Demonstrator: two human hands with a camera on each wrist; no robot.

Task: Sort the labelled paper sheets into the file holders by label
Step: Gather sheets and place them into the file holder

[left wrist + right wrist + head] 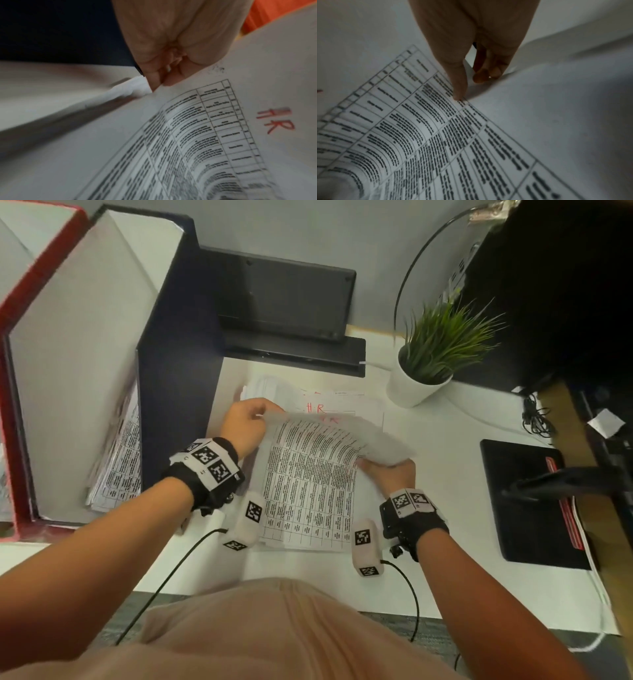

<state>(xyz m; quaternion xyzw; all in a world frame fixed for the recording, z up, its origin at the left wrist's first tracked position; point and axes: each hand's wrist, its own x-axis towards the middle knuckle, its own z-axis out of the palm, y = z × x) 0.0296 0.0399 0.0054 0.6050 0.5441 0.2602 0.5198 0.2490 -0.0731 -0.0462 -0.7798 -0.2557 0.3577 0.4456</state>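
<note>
The top printed sheet (pixel 308 474), marked "HR" in red in the left wrist view, is peeled up off the paper stack (pixel 342 405) on the worktop (pixel 445 474). The left hand (pixel 245 422) pinches its far corner; the right hand (pixel 390 472) pinches its right edge. It looks light, limp and easily creased, so hold it by opposite edges. Two file holders stand left: one navy (pixel 178 364), one red (pixel 13 392). The stack's sheets cannot be counted.

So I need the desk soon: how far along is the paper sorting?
Some sheets already stand in the dark file holder. In hand: the left hand and right hand lift one sheet marked HR. A pile remains on the desk, so it is unfinished.
</note>
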